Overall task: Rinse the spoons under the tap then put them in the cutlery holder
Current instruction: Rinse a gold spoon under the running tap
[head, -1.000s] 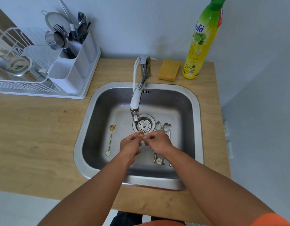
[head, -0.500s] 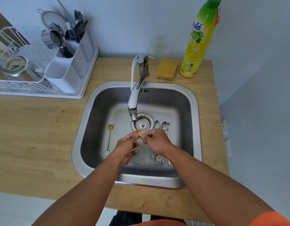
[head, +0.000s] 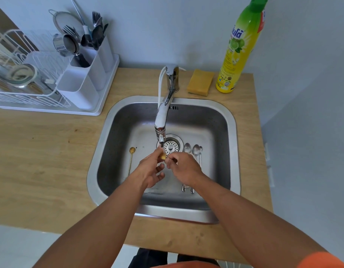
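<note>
Both the left hand [head: 149, 171] and right hand [head: 183, 168] pinch 1 gold spoon [head: 163, 156] under the tap [head: 161, 124]; 4 spoons wait in the sink [head: 117, 151], the cutlery holder [head: 84, 82] at 10 o'clock.

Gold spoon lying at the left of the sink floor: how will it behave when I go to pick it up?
The gold spoon looks thin and stiff, so probably light. It lies flat on the steel sink floor, likely wet, so it may slide instead of lifting.
</note>
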`<state>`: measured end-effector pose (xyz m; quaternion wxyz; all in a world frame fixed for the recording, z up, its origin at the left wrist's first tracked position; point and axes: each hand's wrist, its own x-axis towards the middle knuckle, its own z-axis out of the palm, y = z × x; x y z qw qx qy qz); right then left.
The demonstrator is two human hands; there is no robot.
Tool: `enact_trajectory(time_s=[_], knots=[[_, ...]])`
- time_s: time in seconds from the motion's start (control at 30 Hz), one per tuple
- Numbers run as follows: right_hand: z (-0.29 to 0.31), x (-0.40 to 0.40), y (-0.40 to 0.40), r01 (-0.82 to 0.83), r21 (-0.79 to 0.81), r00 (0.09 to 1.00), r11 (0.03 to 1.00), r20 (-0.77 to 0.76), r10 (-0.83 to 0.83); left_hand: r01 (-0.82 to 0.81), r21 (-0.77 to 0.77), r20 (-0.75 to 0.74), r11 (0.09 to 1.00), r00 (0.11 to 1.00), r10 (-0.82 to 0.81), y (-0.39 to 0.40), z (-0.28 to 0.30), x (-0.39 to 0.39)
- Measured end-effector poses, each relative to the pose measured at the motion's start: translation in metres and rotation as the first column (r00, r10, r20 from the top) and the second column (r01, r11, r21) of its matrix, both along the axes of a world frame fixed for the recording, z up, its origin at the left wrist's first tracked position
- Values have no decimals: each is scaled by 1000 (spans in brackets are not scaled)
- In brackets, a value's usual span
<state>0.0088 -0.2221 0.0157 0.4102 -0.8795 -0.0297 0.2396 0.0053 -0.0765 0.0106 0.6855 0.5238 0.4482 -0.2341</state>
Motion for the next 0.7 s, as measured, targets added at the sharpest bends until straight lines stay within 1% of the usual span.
enact_trajectory(time_s=[0.13,0.27,0.33,0.4,0.53,0.7], knots=[[-5,-1,-2,61,40,998,997,-31,-59,-11,-87,38,996,999,15,-6,7,-1],[-9,0,-7,97,112,992,989,-90,-87,-43,-258,40,965,998,55,-6,0,-12],[-11,1,-8,116,137,989,984,-109,-101,-57,-306,40,950,997,72,-6,-4,-17],[-12,1,-9,130,153,986,980,-119,-113,-54,-299,41,953,997,69,-6,-7,-19],[-13,1,-7,141,164,986,976,-117,-123,-35,-190,50,981,998,45,-9,-10,-17],[-14,1,-1,128,124,990,984,-75,-120,-98,-61,79,993,992,102,-18,-12,-14]])
